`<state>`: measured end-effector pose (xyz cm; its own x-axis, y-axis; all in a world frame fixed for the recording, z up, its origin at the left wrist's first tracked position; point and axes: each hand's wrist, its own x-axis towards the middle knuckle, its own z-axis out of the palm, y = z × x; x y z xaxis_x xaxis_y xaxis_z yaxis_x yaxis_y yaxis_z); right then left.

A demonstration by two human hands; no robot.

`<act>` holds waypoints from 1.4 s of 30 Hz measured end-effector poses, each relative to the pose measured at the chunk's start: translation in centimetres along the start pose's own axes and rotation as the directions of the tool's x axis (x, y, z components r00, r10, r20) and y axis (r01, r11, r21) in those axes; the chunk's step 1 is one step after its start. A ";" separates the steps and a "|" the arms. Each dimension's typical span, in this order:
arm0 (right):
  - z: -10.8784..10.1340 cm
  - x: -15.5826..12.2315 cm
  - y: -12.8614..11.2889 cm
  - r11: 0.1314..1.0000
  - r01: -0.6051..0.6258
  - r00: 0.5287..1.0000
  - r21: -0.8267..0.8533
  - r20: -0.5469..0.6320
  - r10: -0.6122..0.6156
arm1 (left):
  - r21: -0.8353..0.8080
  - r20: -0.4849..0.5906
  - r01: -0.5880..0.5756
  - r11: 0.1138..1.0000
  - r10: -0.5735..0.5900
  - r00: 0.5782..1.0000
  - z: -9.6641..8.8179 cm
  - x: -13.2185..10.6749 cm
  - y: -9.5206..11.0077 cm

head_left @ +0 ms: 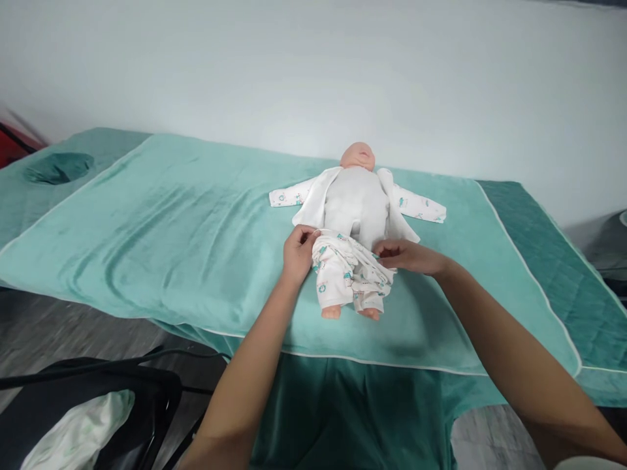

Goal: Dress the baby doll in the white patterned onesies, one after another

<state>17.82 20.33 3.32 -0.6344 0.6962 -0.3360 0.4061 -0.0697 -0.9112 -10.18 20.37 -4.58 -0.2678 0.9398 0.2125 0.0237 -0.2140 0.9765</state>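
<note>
Nearer than the doll (356, 202), a black seat (122, 391) holding white cloth stood on grey floor. The doll lay face-up on a teal towel (171, 241), with printed trousers (349, 271) bunched on its legs. The left hand (298, 251) and right hand (406, 256) each pinched the waistband beside the doll's hips. Beyond the doll rose a pale wall (313, 65).

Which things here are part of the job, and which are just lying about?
In use: doll, trousers, open top, left hand, right hand, towel.
Lying about: black chair, crumpled cloth on it.
</note>
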 end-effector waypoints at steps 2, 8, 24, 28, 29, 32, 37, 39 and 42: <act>-0.3 -0.2 0.8 0.999 -0.034 0.999 -0.032 0.020 0.034 | 0.034 -0.035 -0.018 0.999 0.019 0.999 0.1 0.1 -0.2; -0.1 -0.3 2.1 0.979 -0.009 0.945 -0.201 -0.323 -0.058 | 0.108 -0.047 0.000 0.994 0.005 0.999 0.5 0.5 -0.5; 2.3 4.8 3.6 0.938 0.117 0.486 -0.326 -0.805 -0.341 | 0.294 0.028 -0.033 0.955 0.025 0.999 0.5 0.0 0.2; 2.3 4.6 4.3 0.977 0.134 0.569 -0.167 -0.794 -0.214 | 0.309 0.077 -0.037 0.950 0.014 0.997 0.4 -0.1 0.3; 2.2 4.4 4.3 0.980 0.127 0.580 -0.156 -0.789 -0.201 | 0.311 0.083 -0.049 0.949 0.025 0.996 0.4 -0.1 0.3; 1.9 3.8 4.4 0.987 0.142 0.658 -0.076 -0.738 -0.152 | 0.313 0.117 -0.134 0.940 0.102 0.988 0.5 0.0 0.3; 1.5 3.0 4.8 0.978 0.194 0.769 0.072 -0.630 -0.107 | 0.241 0.237 -0.315 0.918 0.259 0.936 0.5 0.8 1.1; 1.4 2.9 4.9 0.972 0.215 0.803 0.091 -0.583 -0.124 | 0.207 0.271 -0.310 0.928 0.251 0.929 0.6 1.6 1.5; 1.3 3.0 4.9 0.960 0.276 0.795 0.040 -0.571 -0.205 | 0.215 0.265 -0.224 0.950 0.164 0.950 1.2 3.6 2.2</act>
<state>17.04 21.17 -2.46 -0.2118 0.9757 0.0562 0.1884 0.0972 -0.9773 -9.94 23.59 -1.63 0.0051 0.9285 0.3714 0.2900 -0.3568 0.8880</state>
